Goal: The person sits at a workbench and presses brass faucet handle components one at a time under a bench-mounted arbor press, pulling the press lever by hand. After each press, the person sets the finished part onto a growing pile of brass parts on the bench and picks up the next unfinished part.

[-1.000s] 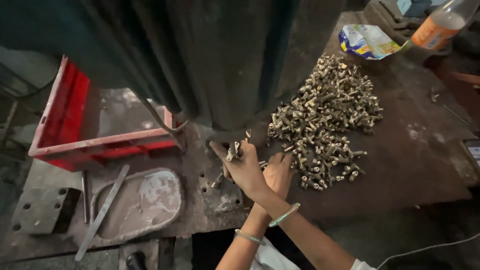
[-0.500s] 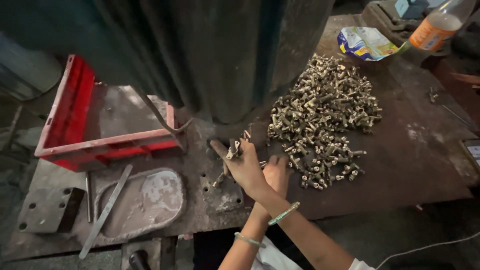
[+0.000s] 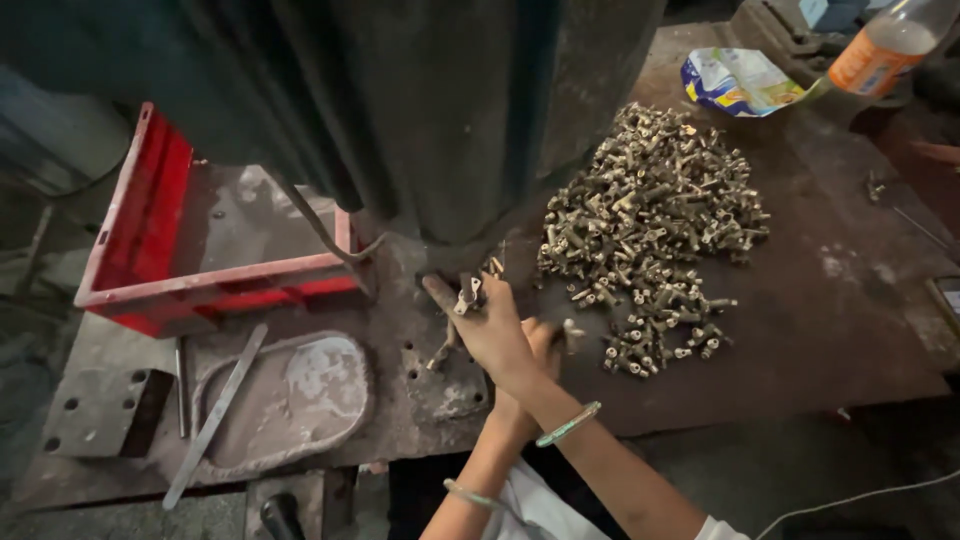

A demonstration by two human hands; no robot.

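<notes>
Hands barely shifted since the earlier frames; only the view has drifted a little, same pose at the press base. Right hand (image 3: pixel 490 330) crosses over in front, fingers curled shut around a few small brass fittings (image 3: pixel 468 293) that stick up between them, held right under the dark machine column (image 3: pixel 440 110). Left hand (image 3: pixel 545 340) sits mostly hidden behind it, a single piece by its fingers; cannot tell its grip. Brass pile (image 3: pixel 650 230) lies just right on the steel table (image 3: pixel 850 300). Red crate (image 3: pixel 160 250) left. Step looks like feeding parts into the press; next move needs one piece placed precisely.
</notes>
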